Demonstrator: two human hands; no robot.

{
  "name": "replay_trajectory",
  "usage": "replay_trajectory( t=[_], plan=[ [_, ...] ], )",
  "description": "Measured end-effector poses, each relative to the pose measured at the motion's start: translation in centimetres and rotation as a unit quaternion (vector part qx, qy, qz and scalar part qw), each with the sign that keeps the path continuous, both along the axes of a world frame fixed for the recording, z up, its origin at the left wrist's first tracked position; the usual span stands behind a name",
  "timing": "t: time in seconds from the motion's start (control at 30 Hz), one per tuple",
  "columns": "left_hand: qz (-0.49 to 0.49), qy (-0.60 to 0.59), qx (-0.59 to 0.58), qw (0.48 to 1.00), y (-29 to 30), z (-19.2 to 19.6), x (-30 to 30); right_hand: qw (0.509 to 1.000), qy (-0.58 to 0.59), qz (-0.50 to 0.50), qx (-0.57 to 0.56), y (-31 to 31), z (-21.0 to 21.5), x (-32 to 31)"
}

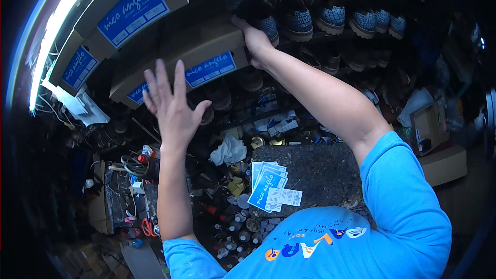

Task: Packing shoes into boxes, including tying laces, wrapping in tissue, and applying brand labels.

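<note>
The person wears a bright blue T-shirt with short sleeves that end above the elbows. On the chest there is a printed design of blue, orange and white shapes. Both forearms and the left hand (173, 104) and right hand (254, 39) are bare, without gloves.

Shoe box (178, 64) sits on the shelf left of the shoe row (330, 18), label stack (268, 186) on the bench below

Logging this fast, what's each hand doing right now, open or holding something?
Left hand: open, fingers spread, holding nothing.
Right hand: on the top edge of the cardboard shoebox; grip cannot be told.
</note>
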State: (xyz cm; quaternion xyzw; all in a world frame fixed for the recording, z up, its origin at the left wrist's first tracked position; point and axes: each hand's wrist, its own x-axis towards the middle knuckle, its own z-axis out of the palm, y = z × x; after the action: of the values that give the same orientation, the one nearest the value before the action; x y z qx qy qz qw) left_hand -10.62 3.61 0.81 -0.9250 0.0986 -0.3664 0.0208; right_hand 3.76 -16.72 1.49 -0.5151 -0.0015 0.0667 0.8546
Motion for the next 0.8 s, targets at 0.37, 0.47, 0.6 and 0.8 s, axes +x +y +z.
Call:
replay_trajectory(
  t=[0.37, 0.47, 0.6, 0.8],
  plan=[
    [-0.010, -0.170, 0.169, 0.971, 10.3, -5.9, 16.4, 0.923, -0.043, 0.054, -0.378, -18.6, -17.6, -25.0],
    [0.014, -0.164, 0.174, 0.971, 8.9, -4.2, 19.0, 0.926, 0.063, -0.129, -0.350, -27.3, -20.4, -31.5],
    [0.093, -0.173, 0.173, 0.965, 6.3, -5.6, 18.3, 0.797, 0.100, -0.479, -0.355, -37.9, -22.4, -39.2],
    [-0.238, 0.255, 0.016, 0.937, -14.4, -15.1, 3.4, 0.390, 0.398, -0.738, -0.382, -58.3, -22.0, -45.0]
  ],
)
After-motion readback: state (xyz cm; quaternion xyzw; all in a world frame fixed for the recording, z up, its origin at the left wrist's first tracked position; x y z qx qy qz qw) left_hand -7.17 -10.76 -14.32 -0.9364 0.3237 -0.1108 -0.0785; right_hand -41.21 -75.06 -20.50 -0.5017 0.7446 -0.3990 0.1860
